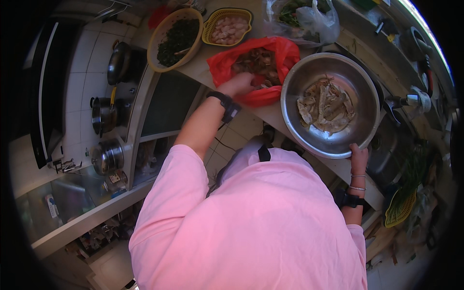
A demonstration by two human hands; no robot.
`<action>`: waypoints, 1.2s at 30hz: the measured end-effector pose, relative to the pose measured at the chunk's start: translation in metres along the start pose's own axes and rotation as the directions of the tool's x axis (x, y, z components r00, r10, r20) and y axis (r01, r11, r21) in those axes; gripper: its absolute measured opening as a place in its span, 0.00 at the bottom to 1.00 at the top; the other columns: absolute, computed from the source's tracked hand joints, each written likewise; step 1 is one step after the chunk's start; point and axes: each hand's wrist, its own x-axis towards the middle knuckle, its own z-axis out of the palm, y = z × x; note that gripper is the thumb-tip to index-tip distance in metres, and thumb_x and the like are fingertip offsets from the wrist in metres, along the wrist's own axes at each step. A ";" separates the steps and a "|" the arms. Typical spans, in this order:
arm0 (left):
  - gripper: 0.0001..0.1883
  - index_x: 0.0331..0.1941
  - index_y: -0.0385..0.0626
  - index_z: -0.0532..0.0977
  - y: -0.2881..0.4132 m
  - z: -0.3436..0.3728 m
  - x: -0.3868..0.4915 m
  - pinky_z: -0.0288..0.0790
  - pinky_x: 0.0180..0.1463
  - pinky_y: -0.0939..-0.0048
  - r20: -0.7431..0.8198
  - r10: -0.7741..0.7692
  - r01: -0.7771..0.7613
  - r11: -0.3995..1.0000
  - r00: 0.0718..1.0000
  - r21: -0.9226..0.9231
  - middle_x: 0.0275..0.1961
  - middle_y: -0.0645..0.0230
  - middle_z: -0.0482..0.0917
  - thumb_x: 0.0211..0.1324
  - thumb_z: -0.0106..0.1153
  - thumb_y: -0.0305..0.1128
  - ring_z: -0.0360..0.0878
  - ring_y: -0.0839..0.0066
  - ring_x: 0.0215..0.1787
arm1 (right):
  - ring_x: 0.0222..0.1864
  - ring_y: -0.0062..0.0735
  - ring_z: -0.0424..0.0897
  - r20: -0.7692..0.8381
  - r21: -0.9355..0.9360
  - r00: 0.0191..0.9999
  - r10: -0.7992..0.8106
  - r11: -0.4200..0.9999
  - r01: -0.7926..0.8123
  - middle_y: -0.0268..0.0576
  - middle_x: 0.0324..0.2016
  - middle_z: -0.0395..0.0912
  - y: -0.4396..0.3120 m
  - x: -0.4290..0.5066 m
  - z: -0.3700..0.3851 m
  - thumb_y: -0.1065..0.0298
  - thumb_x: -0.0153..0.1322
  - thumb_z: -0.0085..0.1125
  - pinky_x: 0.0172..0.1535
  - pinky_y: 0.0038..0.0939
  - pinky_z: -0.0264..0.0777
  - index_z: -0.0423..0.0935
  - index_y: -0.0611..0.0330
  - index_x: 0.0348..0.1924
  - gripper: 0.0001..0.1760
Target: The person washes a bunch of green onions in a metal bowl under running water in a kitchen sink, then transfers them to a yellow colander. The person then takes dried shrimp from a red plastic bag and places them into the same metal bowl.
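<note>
My left hand [242, 84] reaches into the opening of a red plastic bag [218, 69] that holds brownish shellfish or shrimp shells [266, 59]. Its fingertips are partly hidden, so I cannot tell whether they hold anything. My right hand [358, 155] grips the near right rim of a large stainless steel bowl [293, 119], thumb over the edge. Several whole mantis shrimp [326, 105] lie in the bottom of this bowl, directly right of the bag.
Behind the bag stand a bowl of chopped greens [179, 40], a yellow basket of peeled pink-white pieces [230, 30] and a clear bag of vegetables [319, 21]. A sink [386, 156] and faucet [402, 101] lie right; pots [103, 116] stand left.
</note>
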 end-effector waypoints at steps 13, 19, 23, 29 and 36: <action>0.17 0.56 0.40 0.78 0.122 -0.134 -0.043 0.77 0.49 0.75 0.179 0.040 0.110 0.655 0.983 -0.748 0.50 0.66 0.86 0.66 0.66 0.30 0.83 0.80 0.49 | 0.25 0.31 0.83 0.047 -0.013 0.997 -0.054 0.998 0.054 0.44 0.27 0.82 -0.001 0.000 -0.001 0.64 0.66 0.64 0.27 0.33 0.79 0.82 0.75 0.34 0.17; 0.20 0.65 0.47 0.75 0.141 -0.104 -0.031 0.79 0.45 0.73 0.113 -0.114 0.155 0.864 0.987 -0.479 0.51 0.65 0.86 0.74 0.57 0.38 0.86 0.76 0.46 | 0.24 0.29 0.82 0.038 -0.002 0.994 -0.102 0.995 0.102 0.42 0.25 0.81 -0.011 -0.006 0.008 0.65 0.66 0.64 0.26 0.33 0.78 0.82 0.74 0.34 0.16; 0.23 0.66 0.46 0.75 0.101 -0.028 -0.047 0.72 0.63 0.57 0.437 0.191 -0.275 0.952 0.879 0.137 0.56 0.49 0.82 0.67 0.49 0.30 0.80 0.55 0.60 | 0.22 0.29 0.81 0.015 0.013 0.995 -0.095 0.995 0.095 0.40 0.23 0.80 -0.009 -0.007 0.007 0.65 0.66 0.64 0.25 0.32 0.76 0.81 0.73 0.33 0.15; 0.26 0.68 0.46 0.74 0.088 0.054 -0.079 0.69 0.71 0.62 0.303 0.039 0.032 0.974 0.952 -0.224 0.65 0.52 0.80 0.65 0.51 0.25 0.76 0.58 0.69 | 0.21 0.28 0.80 0.074 -0.044 0.995 -0.068 0.996 0.071 0.40 0.22 0.79 -0.006 -0.005 0.001 0.65 0.66 0.64 0.24 0.31 0.75 0.81 0.72 0.32 0.14; 0.11 0.41 0.45 0.85 0.067 0.004 -0.027 0.76 0.55 0.53 -0.410 -0.056 0.121 0.984 0.910 0.133 0.46 0.54 0.84 0.56 0.64 0.36 0.82 0.53 0.52 | 0.23 0.32 0.81 0.096 -0.036 0.995 0.003 0.999 0.001 0.41 0.25 0.80 -0.004 -0.009 0.014 0.61 0.68 0.64 0.27 0.32 0.79 0.81 0.72 0.33 0.17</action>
